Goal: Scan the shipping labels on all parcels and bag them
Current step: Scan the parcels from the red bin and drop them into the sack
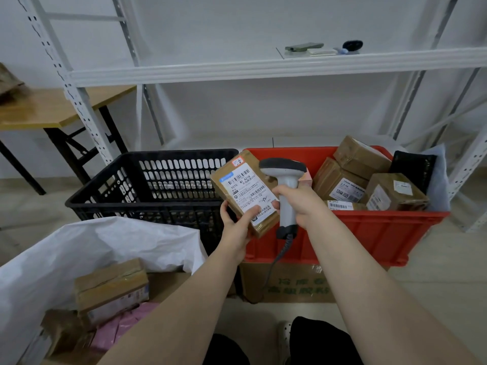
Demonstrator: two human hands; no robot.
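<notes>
The left grip point(235, 227) holds a brown cardboard parcel point(246, 196), white label point(241, 184) up, over the left rim of the red plastic bin point(369, 233); the right grip point(301, 204) clasps a grey handheld scanner point(286, 180) beside it.

White wall point(237, 25), white metal shelving point(263, 67), wooden table point(52, 109) left, pale floor point(437, 275).

Red bin point(369, 233), black perforated crate point(147, 185), brown parcel point(245, 191)
</notes>
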